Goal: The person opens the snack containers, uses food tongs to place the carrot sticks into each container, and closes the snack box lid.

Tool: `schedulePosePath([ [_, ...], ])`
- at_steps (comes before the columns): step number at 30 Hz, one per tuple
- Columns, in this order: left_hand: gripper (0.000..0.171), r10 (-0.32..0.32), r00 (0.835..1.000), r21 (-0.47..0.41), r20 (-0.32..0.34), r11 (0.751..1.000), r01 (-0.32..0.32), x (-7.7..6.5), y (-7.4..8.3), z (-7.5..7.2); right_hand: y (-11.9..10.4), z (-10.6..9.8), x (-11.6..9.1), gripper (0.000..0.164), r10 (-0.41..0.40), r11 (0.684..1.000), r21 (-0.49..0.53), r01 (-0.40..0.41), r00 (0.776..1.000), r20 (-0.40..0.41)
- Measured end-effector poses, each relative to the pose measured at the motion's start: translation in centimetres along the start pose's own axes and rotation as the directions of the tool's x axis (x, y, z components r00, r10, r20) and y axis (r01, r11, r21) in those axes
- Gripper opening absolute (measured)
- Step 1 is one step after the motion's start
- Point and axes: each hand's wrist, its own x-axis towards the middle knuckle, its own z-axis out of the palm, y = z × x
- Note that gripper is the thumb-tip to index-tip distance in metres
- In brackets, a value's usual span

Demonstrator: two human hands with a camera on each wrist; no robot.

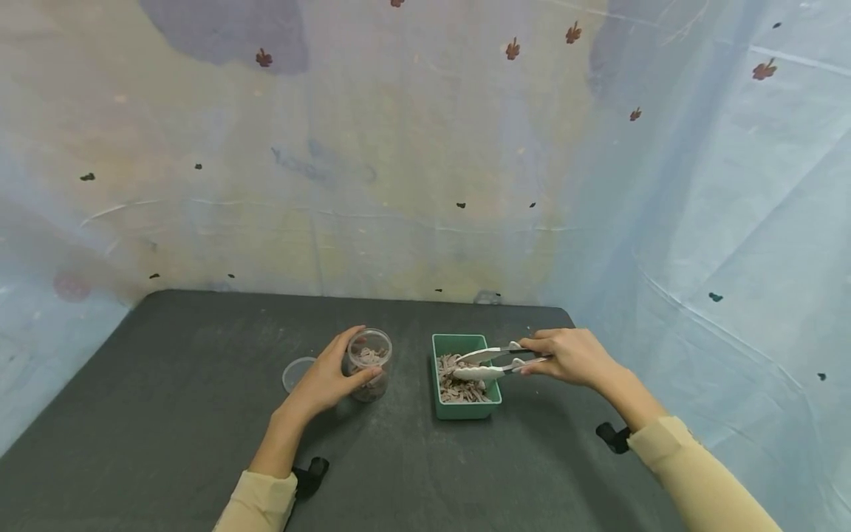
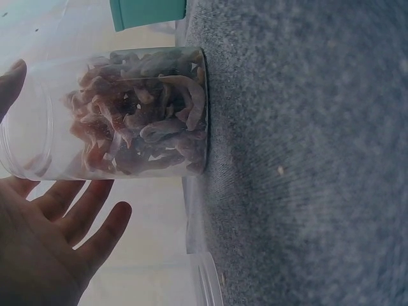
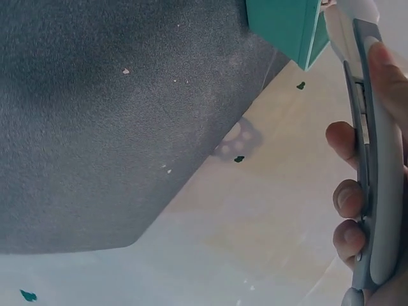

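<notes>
A clear plastic jar [image 1: 369,390] stands on the dark table, partly filled with brownish dried strips [image 2: 140,115]. My left hand [image 1: 327,378] holds it near the open top, thumb on the near side and fingers on the far side. My right hand [image 1: 573,356] grips a pair of white and grey tongs [image 1: 480,374] by the handles, fingers wrapped round them in the right wrist view. The tongs' two arms stand apart, their tips over similar strips [image 1: 462,393] in a green rectangular container [image 1: 465,412].
A clear round lid [image 1: 287,378] lies left of the jar, partly behind my left hand. The dark table [image 1: 166,414] ends at a pale printed plastic sheet [image 1: 399,244] at the back and right. Small crumbs [image 3: 125,71] dot the surface.
</notes>
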Motion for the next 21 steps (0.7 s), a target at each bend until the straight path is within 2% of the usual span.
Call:
schedulePosePath([
  [8, 0.096, -0.006, 1.0, 0.004, -0.005, 1.0, 0.006, 0.0, 0.0, 0.1, 0.5, 0.6, -1.2, 0.051, 0.093, 0.992, 0.087, -0.09, 0.995, -0.037],
  [14, 0.095, -0.01, 1.0, 0.005, -0.002, 1.0, 0.01, -0.1, 0.0, 0.0, 0.3, 0.8, -1.8, 0.052, 0.177, 0.979, 0.112, -0.173, 0.983, -0.036],
  [21, 0.096, -0.012, 1.0, 0.007, -0.001, 1.0, 0.012, -0.1, 0.0, 0.0, 0.4, 1.1, -2.2, 0.051, 0.233, 0.964, 0.144, -0.222, 0.97, -0.064],
])
